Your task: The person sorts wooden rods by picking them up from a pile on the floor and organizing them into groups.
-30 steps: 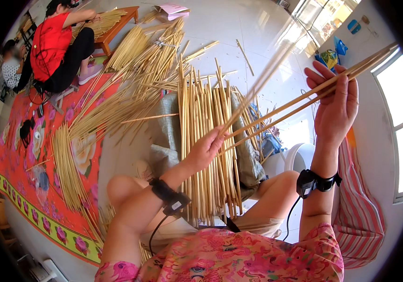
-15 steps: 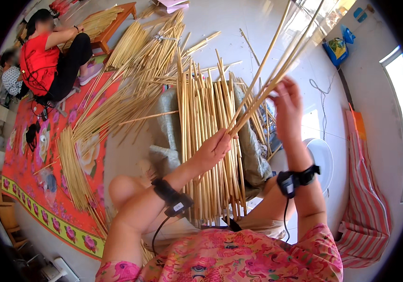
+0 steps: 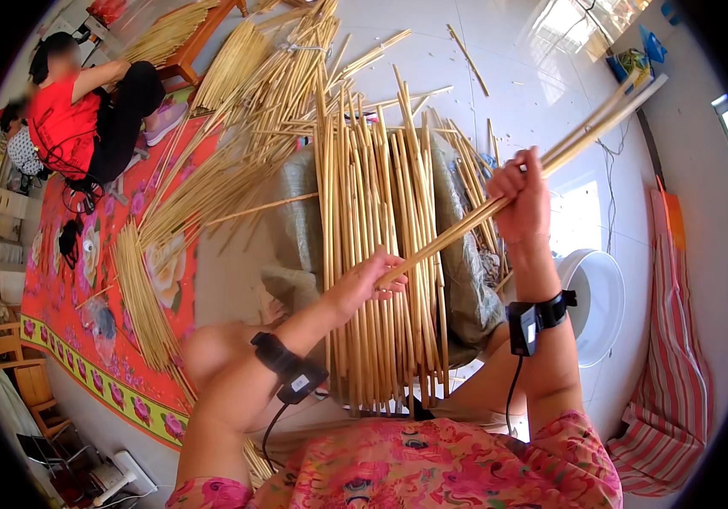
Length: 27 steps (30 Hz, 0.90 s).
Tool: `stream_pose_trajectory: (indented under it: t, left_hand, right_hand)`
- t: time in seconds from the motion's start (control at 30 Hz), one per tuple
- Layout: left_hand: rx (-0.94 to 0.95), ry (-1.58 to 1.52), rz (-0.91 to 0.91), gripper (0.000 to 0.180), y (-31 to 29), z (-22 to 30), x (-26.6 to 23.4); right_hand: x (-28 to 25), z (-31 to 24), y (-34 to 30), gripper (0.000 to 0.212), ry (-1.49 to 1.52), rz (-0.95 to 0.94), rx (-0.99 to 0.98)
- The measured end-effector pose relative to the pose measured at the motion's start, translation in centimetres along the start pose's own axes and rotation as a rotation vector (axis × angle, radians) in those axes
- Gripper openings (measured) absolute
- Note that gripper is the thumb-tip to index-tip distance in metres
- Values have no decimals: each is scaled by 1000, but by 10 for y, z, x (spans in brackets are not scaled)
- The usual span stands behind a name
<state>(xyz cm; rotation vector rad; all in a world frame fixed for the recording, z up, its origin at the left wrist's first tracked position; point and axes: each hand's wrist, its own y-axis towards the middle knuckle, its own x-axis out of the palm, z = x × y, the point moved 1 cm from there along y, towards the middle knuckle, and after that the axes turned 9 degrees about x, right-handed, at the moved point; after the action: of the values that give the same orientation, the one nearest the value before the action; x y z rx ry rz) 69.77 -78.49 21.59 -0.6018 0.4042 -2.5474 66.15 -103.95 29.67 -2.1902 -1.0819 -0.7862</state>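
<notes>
A small bunch of long tan sticks point(image 3: 457, 232) slants up to the right across my front, its far ends fanned slightly apart. Around its lower end my left hand point(image 3: 367, 280) is closed, with some fingertips showing past the sticks. My right hand point(image 3: 520, 199) is wrapped in a fist round the bunch farther up. Beneath both hands a thick row of similar sticks point(image 3: 371, 331) lies lengthwise over grey-green plastic sheeting point(image 3: 459, 276), between my knees.
More sticks lie in piles point(image 3: 237, 153) ahead to the left and on a red flowered mat point(image 3: 84, 318). A person in red point(image 3: 67, 127) sits at far left near a low wooden table point(image 3: 186, 59). At right stand a white bucket point(image 3: 593, 305) and striped cloth point(image 3: 665, 373).
My right hand has gone from loosely touching the bunch to gripping it. The bunch has swung down to the right, and my left hand has dropped slightly.
</notes>
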Motion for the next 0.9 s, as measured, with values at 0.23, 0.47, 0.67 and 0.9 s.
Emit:
stream_pose_trajectory:
  t: [0.23, 0.47, 0.67, 0.9]
  left_hand:
    - [-40, -690, 253, 64, 5, -18, -3]
    - [-12, -693, -120, 56, 10, -4, 15]
    - [246, 807, 331, 37, 14, -22, -11]
    - [207, 1016, 488, 33, 0, -45, -49]
  right_hand:
    - [15, 39, -25, 28, -51, -40, -33]
    - [20, 81, -45, 29, -50, -48, 193]
    - [5, 53, -31, 29, -171, 107, 226]
    - [-1, 52, -38, 30, -182, 119, 280]
